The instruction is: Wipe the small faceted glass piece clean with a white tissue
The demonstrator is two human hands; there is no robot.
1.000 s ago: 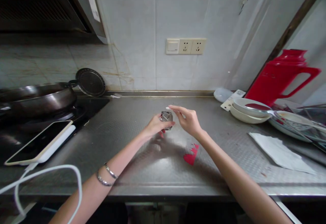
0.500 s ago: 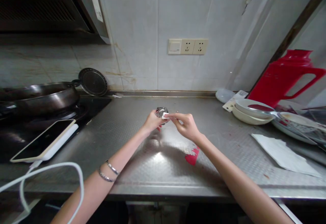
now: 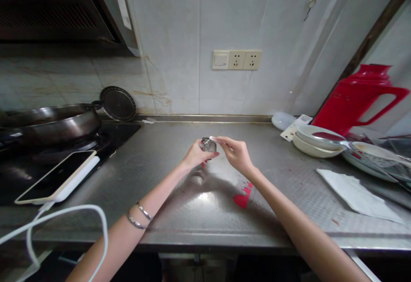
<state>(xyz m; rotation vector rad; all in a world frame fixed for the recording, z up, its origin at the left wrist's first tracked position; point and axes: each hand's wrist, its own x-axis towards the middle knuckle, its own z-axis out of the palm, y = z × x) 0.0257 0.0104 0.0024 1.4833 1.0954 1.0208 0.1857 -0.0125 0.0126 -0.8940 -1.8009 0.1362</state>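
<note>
A small, shiny, foil-like packet [image 3: 209, 145] sits pinched in the left hand [image 3: 195, 155], held clear above the middle of the steel tabletop [image 3: 180, 213], while the right hand [image 3: 236, 153] closes thumb and forefinger on a thin white tab [image 3: 212, 138] at the packet's top edge. What the packet contains cannot be made out. A clean job here seems to call for a firm left-hand pinch low on the packet, the right fingers close to the tab's root, and a slow, steady pull away from the body. A scrap of red wrapper [image 3: 242, 196] lies on the tabletop below the right wrist. A phone [image 3: 56, 177] on its charging cable rests at left near the wok [image 3: 51, 123]; stacked bowls [image 3: 316, 141] and a red jug [image 3: 361, 98] stand well apart at right.
</note>
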